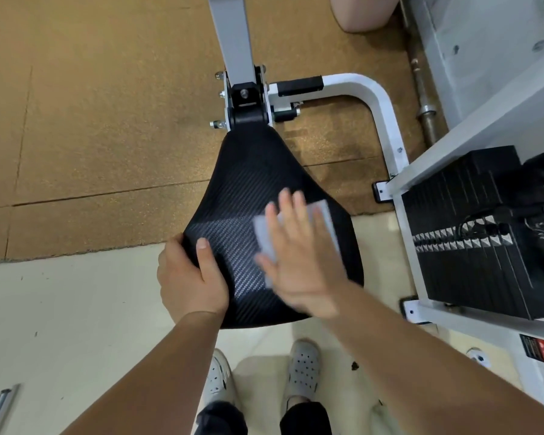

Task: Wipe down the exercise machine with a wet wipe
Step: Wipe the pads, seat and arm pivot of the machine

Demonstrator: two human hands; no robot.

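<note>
Right hand (299, 265) spread flat on wet wipe (325, 215) atop black pad (248, 183); left hand (192, 277) grips pad edge; brown mat floor (91, 120)

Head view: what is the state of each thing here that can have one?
seat pad: held at its near left edge, wet wipe lying on it.
wet wipe: spread flat, pressed by the right hand.
left hand: grips the seat pad's edge, thumb on top.
right hand: flat, fingers straight, blurred.

Wipe (265, 238) on seat pad (248, 183) under right hand (302, 268), weight stack (471, 246) to its right
</note>
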